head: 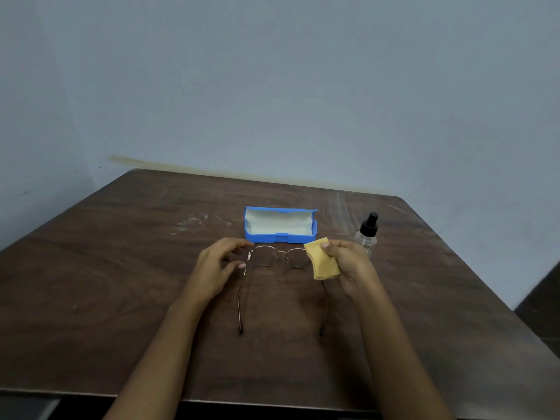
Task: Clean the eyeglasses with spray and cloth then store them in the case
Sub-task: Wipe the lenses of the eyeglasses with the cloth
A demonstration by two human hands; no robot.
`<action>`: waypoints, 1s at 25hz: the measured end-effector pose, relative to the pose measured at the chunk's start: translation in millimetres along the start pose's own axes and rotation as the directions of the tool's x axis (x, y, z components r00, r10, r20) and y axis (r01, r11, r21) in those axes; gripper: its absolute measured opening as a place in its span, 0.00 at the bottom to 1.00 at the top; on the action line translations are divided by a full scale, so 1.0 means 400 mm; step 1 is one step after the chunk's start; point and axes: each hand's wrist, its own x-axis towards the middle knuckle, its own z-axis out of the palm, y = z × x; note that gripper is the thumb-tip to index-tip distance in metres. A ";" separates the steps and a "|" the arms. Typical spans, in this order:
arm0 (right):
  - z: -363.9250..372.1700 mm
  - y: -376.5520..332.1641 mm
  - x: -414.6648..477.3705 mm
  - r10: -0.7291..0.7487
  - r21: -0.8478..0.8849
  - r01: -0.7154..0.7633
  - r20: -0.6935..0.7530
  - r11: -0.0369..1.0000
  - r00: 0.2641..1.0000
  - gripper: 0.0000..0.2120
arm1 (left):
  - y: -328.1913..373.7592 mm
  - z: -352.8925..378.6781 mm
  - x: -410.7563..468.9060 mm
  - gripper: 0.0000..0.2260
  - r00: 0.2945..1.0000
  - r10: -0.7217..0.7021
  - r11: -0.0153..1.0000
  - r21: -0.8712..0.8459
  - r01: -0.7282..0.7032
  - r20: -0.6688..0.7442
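Note:
Thin round metal-framed eyeglasses (281,258) lie on the brown table (121,268), temples unfolded toward me. My left hand (216,265) hovers at the left hinge with fingers apart, the fingertips close to the frame; contact is unclear. My right hand (348,262) pinches a folded yellow cloth (322,262) just over the right lens edge. Behind the glasses stands a blue case (280,227), lid open, pale lining showing. A clear spray bottle (367,234) with a black nozzle stands upright to the right, partly behind my right hand.
The table's far edge runs along a pale blue wall (272,86). Whitish smears mark the wood left of the case. The near table edge lies under my forearms, and a dark floor shows at the far right.

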 end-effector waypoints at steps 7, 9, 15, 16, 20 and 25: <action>-0.009 0.006 -0.035 0.072 0.025 -0.071 -0.044 0.997 0.996 0.08 | 0.001 -0.003 -0.016 0.13 0.994 0.072 0.990 0.116 -0.081 0.078; -0.008 0.002 -0.040 0.094 0.044 -0.093 -0.025 0.995 0.995 0.08 | 0.000 -0.002 -0.016 0.10 0.994 0.078 0.988 0.131 -0.087 0.072; -0.005 -0.010 -0.046 0.101 0.067 -0.101 0.005 0.993 0.995 0.09 | -0.007 0.001 -0.010 0.08 0.991 0.134 0.981 0.144 -0.131 -0.014; -0.005 -0.012 -0.045 0.103 0.076 -0.104 0.011 0.992 0.995 0.09 | -0.007 0.002 -0.010 0.08 0.989 0.141 0.982 0.135 -0.134 -0.036; -0.001 -0.021 -0.042 0.130 0.207 -0.142 0.068 0.968 0.989 0.05 | -0.006 0.005 -0.014 0.10 0.977 0.150 0.986 0.095 -0.136 -0.154; -0.001 -0.014 -0.040 0.162 0.357 -0.197 0.124 0.913 0.979 0.04 | -0.009 0.007 -0.002 0.07 0.955 0.143 0.984 0.139 -0.110 -0.261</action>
